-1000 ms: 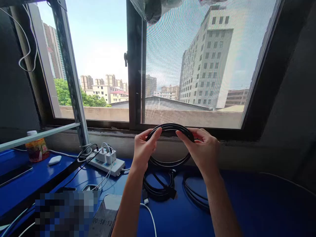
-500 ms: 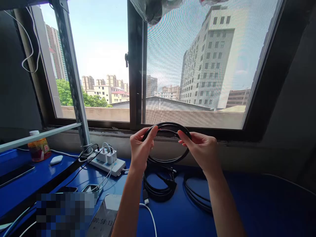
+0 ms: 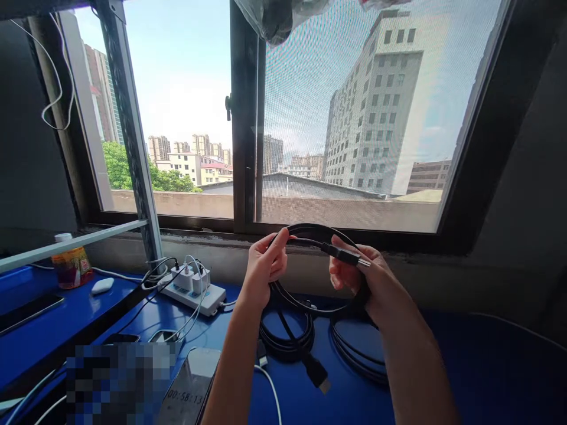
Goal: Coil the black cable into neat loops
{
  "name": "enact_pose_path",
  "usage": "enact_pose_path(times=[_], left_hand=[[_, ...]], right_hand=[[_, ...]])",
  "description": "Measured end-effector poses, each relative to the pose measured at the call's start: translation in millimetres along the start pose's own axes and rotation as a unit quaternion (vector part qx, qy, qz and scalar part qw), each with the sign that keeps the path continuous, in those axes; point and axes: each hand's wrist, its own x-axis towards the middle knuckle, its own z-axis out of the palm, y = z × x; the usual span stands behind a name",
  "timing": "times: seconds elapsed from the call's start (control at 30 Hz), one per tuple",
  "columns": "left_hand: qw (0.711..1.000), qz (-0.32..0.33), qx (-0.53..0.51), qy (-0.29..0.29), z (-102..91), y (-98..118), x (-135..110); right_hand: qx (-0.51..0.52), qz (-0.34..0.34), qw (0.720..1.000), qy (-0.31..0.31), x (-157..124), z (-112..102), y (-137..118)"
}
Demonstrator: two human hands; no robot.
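A coiled black cable (image 3: 323, 226) is held up between my two hands above the blue table. My left hand (image 3: 267, 260) pinches the left side of the loops between thumb and fingers. My right hand (image 3: 361, 274) is at the other side, its fingers curled and partly hidden, with the loops around it. One cable end, a black plug (image 3: 343, 254) with a metal tip, lies across the right thumb. Below the coil, another black plug (image 3: 316, 372) points down towards the front; which cable it belongs to I cannot tell.
Two more black cable coils (image 3: 287, 348) (image 3: 354, 354) lie on the blue table (image 3: 478, 372). Left of my arms are a power strip (image 3: 195, 292) with chargers, a phone (image 3: 188, 383) showing a timer, and white cords. A metal rack post (image 3: 133, 118) stands before the window.
My right hand has moved right and turned, and the coil looks wider. A plug now shows across the right thumb. The lower plug has swung down and forward.
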Motion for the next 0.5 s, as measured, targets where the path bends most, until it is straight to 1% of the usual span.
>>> enact_pose_path(times=[0.07,0.1,0.13,0.17,0.2,0.23,0.27,0.3,0.33,0.43,0.5], left_hand=[[1.000,-0.004,-0.002,-0.001,-1.8,1.0,0.0],[1.000,-0.005,0.001,0.001,-2.8,2.0,0.0],[1.000,-0.005,0.006,0.006,-3.6,3.1,-0.2],[1.000,-0.004,0.012,0.011,-4.3,4.2,-0.3],[1.000,-0.004,0.019,0.017,-4.9,5.4,-0.4],[0.999,-0.005,0.025,0.024,-5.3,6.5,-0.5],[0.999,-0.007,0.029,0.031,-5.6,7.3,-0.4],[0.999,-0.011,0.032,0.038,-5.9,8.0,-0.3],[0.998,-0.018,0.034,0.044,-6.2,8.3,0.1],[0.996,-0.055,0.042,0.049,-7.4,7.5,1.5],[0.994,-0.079,0.053,0.049,-7.9,6.0,2.1]], right_hand=[[-0.054,-0.049,0.997,0.012,0.4,-0.4,4.2],[-0.096,-0.088,0.991,0.035,0.7,-1.4,6.6],[-0.142,-0.136,0.978,0.069,1.1,-2.8,9.0],[-0.189,-0.187,0.958,0.106,1.4,-4.3,11.1],[-0.229,-0.236,0.934,0.139,1.7,-5.9,12.9],[-0.259,-0.279,0.911,0.158,1.9,-7.4,14.3],[-0.281,-0.313,0.893,0.159,2.2,-8.7,15.5],[-0.296,-0.337,0.882,0.147,2.5,-9.7,16.4],[-0.304,-0.351,0.876,0.128,3.0,-10.5,17.3],[-0.304,-0.361,0.878,0.087,6.7,-11.6,21.0],[-0.293,-0.343,0.889,0.079,10.9,-12.1,24.7]])
